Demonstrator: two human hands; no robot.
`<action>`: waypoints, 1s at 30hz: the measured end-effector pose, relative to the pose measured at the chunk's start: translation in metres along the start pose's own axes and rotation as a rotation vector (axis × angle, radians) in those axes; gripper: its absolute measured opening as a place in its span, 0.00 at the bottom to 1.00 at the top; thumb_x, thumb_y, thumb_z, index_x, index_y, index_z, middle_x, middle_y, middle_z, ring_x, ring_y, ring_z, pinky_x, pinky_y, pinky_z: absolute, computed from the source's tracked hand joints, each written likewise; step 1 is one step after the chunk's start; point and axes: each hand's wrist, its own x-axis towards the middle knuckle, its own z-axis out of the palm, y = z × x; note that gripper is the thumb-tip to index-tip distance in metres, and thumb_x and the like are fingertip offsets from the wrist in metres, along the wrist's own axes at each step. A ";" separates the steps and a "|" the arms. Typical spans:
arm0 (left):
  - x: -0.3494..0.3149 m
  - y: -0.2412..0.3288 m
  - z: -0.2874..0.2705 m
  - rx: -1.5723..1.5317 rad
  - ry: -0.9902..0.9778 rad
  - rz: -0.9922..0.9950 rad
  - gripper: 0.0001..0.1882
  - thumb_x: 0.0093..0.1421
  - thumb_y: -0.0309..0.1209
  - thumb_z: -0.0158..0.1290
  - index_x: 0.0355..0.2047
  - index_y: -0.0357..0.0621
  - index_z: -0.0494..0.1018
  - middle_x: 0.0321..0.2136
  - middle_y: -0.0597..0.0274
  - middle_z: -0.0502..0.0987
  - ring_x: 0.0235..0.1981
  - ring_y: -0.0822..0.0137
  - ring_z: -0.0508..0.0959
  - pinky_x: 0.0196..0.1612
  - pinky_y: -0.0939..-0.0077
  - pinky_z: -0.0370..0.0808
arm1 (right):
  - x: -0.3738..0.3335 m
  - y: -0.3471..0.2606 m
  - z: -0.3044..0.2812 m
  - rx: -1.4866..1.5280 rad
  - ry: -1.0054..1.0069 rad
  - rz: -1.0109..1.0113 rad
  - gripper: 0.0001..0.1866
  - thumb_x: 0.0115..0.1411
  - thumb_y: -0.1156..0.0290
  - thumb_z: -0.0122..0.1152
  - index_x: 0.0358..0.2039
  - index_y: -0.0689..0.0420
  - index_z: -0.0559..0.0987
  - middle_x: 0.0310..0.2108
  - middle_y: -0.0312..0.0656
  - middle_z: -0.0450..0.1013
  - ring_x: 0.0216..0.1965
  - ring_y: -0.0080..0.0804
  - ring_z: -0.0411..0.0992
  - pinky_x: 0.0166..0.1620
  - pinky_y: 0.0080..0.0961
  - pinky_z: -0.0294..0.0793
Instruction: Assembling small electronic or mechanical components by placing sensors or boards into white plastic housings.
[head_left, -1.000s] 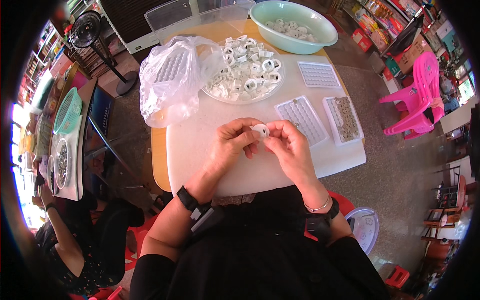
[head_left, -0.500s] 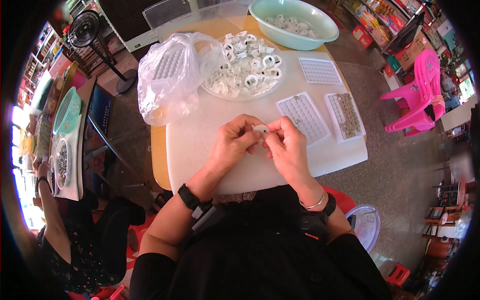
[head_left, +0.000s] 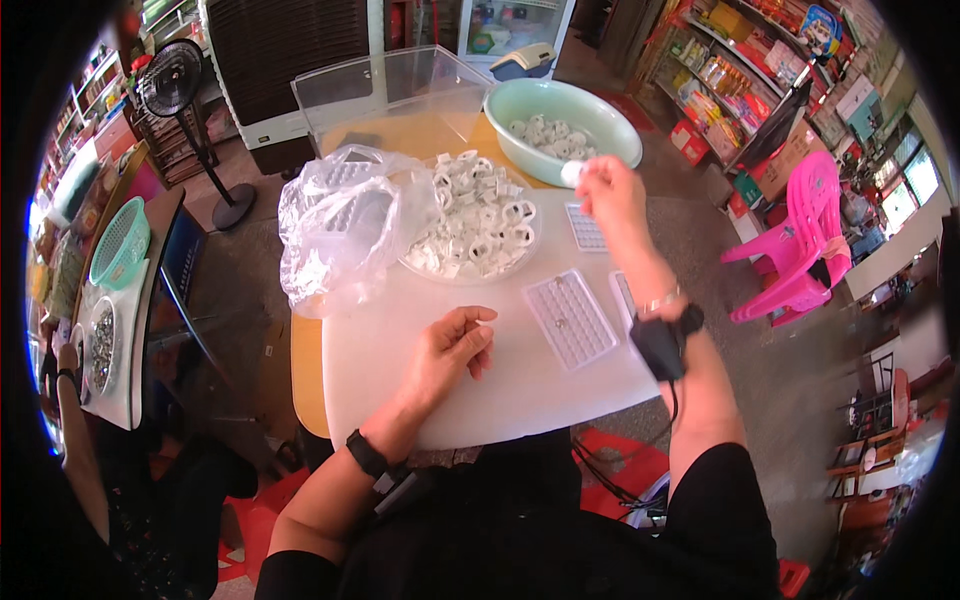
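My right hand [head_left: 613,195] is raised at the front rim of a pale green basin [head_left: 510,140], closed on a small round white plastic piece [head_left: 573,173]. Similar white pieces [head_left: 548,130] lie inside the basin. My left hand [head_left: 455,348] hovers over the near part of the white tabletop [head_left: 370,370], its fingers loosely curled and holding nothing. Beyond it, a clear round tray [head_left: 420,270] is heaped with white plastic rings and fittings [head_left: 480,215]. Right of my left hand lies a white compartment tray [head_left: 585,325] with a small metallic bit on it.
A clear plastic bag [head_left: 335,240] with white trays stands at the table's left. Further compartment trays [head_left: 587,228] lie under my right forearm, partly hidden. A clear acrylic sheet [head_left: 400,95] stands behind. Pink chairs [head_left: 800,240] are at right; a person's arm [head_left: 80,430] is at far left.
My right hand has left my left hand and carried the white plastic piece forward and right to the basin. My left hand has let go of it. The whole view has shifted.
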 end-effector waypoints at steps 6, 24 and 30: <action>0.004 0.001 -0.001 0.021 -0.023 0.015 0.13 0.64 0.26 0.45 0.46 0.33 0.68 0.25 0.65 0.71 0.24 0.75 0.73 0.27 0.81 0.73 | 0.060 0.005 0.006 -0.143 0.150 0.044 0.10 0.55 0.73 0.53 0.38 0.60 0.76 0.22 0.41 0.75 0.19 0.27 0.72 0.26 0.25 0.71; 0.007 -0.002 -0.007 -0.366 0.128 -0.020 0.16 0.67 0.34 0.40 0.47 0.35 0.68 0.31 0.59 0.74 0.26 0.70 0.75 0.27 0.79 0.71 | -0.093 -0.031 0.036 -0.078 -0.581 -0.010 0.08 0.54 0.73 0.59 0.34 0.61 0.81 0.30 0.40 0.74 0.35 0.24 0.72 0.41 0.20 0.69; 0.008 -0.008 -0.015 -0.521 -0.152 -0.122 0.16 0.66 0.36 0.43 0.46 0.35 0.69 0.31 0.59 0.75 0.27 0.71 0.74 0.28 0.82 0.71 | -0.133 -0.044 0.026 -0.009 -0.616 -0.105 0.09 0.55 0.75 0.57 0.36 0.62 0.80 0.32 0.43 0.75 0.33 0.30 0.74 0.37 0.25 0.71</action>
